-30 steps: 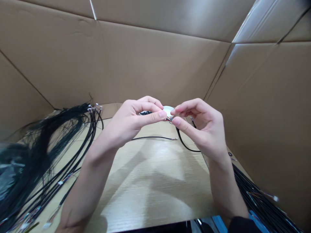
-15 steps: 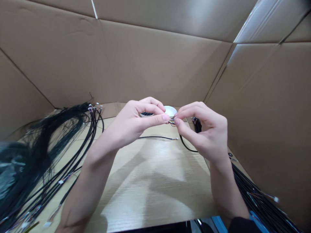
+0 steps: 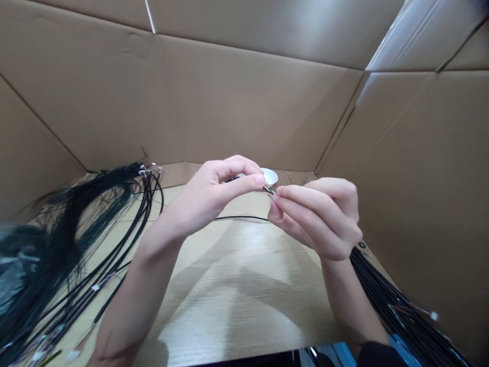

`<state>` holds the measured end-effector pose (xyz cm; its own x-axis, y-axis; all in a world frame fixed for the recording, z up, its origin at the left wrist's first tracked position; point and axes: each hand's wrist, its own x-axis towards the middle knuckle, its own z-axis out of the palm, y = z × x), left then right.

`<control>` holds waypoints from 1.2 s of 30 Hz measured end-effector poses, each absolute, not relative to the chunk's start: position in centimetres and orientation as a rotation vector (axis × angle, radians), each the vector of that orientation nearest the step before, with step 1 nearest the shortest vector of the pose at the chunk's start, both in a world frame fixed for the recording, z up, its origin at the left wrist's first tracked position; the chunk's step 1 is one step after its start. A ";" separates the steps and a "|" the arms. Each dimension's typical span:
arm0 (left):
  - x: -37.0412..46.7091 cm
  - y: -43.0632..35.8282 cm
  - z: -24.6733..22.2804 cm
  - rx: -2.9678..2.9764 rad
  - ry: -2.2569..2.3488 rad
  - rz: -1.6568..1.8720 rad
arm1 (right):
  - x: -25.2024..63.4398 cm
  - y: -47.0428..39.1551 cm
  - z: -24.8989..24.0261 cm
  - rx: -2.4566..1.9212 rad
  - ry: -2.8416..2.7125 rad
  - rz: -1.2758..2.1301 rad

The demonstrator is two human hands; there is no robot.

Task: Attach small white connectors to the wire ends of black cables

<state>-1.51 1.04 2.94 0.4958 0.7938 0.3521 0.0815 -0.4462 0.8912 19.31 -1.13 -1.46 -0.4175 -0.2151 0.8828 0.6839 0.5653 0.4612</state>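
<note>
Above the wooden table, my left hand (image 3: 225, 186) pinches thin coloured wires (image 3: 269, 192) between thumb and fingertips. My right hand (image 3: 319, 214) is closed on the other end of the same wires, its fingers curled and its thumb below. The fingertips of both hands are a short gap apart, and what lies inside them is hidden. Behind the fingertips stands a white bowl (image 3: 270, 177), partly covered by my left hand. A black cable (image 3: 242, 217) lies on the table below the hands, its right end hidden behind my right hand.
Black cables with white connectors (image 3: 143, 204) and a tangle of thin dark strands (image 3: 76, 209) lie at the left. More black cables (image 3: 385, 290) run along the right side. Cardboard walls (image 3: 244, 102) enclose the wooden table (image 3: 244, 285).
My right hand has turned and dropped slightly, its fingers now curled over the wires with the thumb lower. The wires now slant between the hands. My left hand has barely moved.
</note>
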 end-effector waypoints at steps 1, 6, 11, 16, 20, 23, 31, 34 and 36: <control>-1.5 0.7 3.0 1.873 0.749 1.036 | 19.4 -1.1 -1.6 -0.382 -1.725 -1.077; -1.9 -1.3 3.5 1.987 0.829 1.268 | 19.5 -1.3 -1.9 -0.370 -1.692 -1.103; -2.3 -2.4 3.8 2.249 0.856 1.312 | 19.3 -1.3 -1.6 -0.333 -1.688 -1.090; -2.4 -1.8 3.4 2.517 0.689 1.372 | 19.3 -1.6 -1.8 -0.353 -1.677 -1.050; -2.7 -1.3 3.4 2.642 0.655 1.422 | 19.3 -1.4 -2.2 -0.390 -1.692 -0.990; -2.9 -1.1 3.3 2.739 0.606 1.467 | 18.7 -1.0 -2.1 -0.390 -1.649 -0.942; -2.7 0.1 2.2 2.737 0.542 1.519 | 17.7 -1.4 -1.2 -0.547 -1.817 0.089; -2.6 1.3 2.0 2.644 0.486 1.548 | 18.2 -1.2 -1.2 -0.533 -1.790 0.598; -2.6 2.1 1.8 2.590 0.425 1.566 | 18.5 -0.9 -1.3 -0.518 -1.761 0.802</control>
